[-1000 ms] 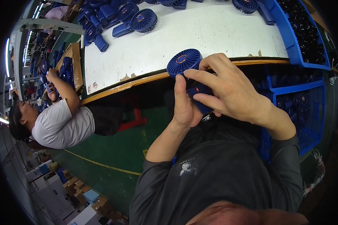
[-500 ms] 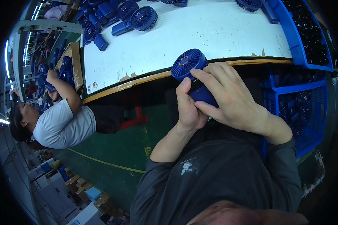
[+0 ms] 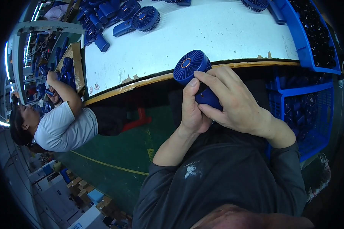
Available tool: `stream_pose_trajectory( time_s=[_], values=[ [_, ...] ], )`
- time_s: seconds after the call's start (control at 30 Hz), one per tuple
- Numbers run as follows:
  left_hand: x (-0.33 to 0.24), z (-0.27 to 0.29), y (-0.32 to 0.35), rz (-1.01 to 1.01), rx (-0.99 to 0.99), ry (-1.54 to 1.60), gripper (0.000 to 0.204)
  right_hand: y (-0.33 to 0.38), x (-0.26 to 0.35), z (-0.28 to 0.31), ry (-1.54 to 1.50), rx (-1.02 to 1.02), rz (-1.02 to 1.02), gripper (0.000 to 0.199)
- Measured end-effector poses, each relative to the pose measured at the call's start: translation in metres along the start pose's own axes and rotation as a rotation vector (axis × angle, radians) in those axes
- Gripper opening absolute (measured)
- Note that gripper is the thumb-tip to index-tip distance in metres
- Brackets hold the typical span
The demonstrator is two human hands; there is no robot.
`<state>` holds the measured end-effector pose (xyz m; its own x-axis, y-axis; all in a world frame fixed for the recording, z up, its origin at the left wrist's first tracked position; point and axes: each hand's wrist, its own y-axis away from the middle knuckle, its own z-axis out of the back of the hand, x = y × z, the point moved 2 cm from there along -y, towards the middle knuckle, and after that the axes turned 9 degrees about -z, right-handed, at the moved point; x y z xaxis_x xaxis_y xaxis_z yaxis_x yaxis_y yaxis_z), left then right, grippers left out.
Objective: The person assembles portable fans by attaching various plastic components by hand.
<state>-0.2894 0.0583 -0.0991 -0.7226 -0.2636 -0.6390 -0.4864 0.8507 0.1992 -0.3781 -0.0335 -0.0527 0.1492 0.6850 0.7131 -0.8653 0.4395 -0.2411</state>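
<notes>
A dark blue handheld fan (image 3: 190,65) is held between my two hands at the front edge of the white table. Its round, ribbed head with an orange ring points up and away, and its handle runs back between my palms. My left hand (image 3: 192,108) grips the handle from the left, thumb up near the neck. Around the right side curls my right hand (image 3: 233,99), its index fingertip at the fan head's lower rim and its thumb across the handle. Much of the handle is hidden by my fingers.
Several blue fans (image 3: 145,19) lie heaped on the far left of the white table (image 3: 218,34). At the right stand a blue bin (image 3: 304,49) of small black parts and, lower, a blue crate (image 3: 307,147) holding fans. A co-worker (image 3: 67,124) handles fans at the left.
My left thumb has shifted slightly up and right, onto the fan's neck. The fan has barely moved. At the left, the co-worker's hands and the fan there have moved a little.
</notes>
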Motion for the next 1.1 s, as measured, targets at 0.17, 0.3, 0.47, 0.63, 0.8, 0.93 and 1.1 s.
stream_pose_trajectory(
  time_s=[0.17,0.3,0.47,0.63,0.8,0.93,1.1],
  values=[
    [0.003,0.001,0.001,-0.001,0.026,0.03,0.054,0.001,-0.002,0.001,-0.045,0.006,-0.01,0.066],
    [0.002,0.001,0.004,-0.037,0.067,-0.184,0.055,0.002,-0.006,0.001,0.012,-0.013,-0.006,0.07],
    [-0.009,-0.007,0.002,0.124,0.821,-1.913,0.084,0.011,-0.023,-0.008,-0.356,-0.002,-0.053,0.066],
    [-0.015,0.005,0.006,-0.558,0.573,-1.274,0.109,0.039,-0.046,-0.014,-1.105,0.39,-0.479,0.039],
    [0.015,0.015,0.019,-0.172,0.313,-0.603,0.065,0.05,-0.054,-0.022,-1.135,-0.15,-0.376,0.042],
    [0.034,0.01,0.017,-0.041,0.186,-0.345,0.06,0.057,-0.061,-0.021,-0.821,-0.29,-0.251,0.043],
    [0.031,0.008,0.014,0.082,0.218,-0.355,0.064,0.068,-0.085,-0.002,-1.413,-0.043,-0.315,0.051]
  ],
)
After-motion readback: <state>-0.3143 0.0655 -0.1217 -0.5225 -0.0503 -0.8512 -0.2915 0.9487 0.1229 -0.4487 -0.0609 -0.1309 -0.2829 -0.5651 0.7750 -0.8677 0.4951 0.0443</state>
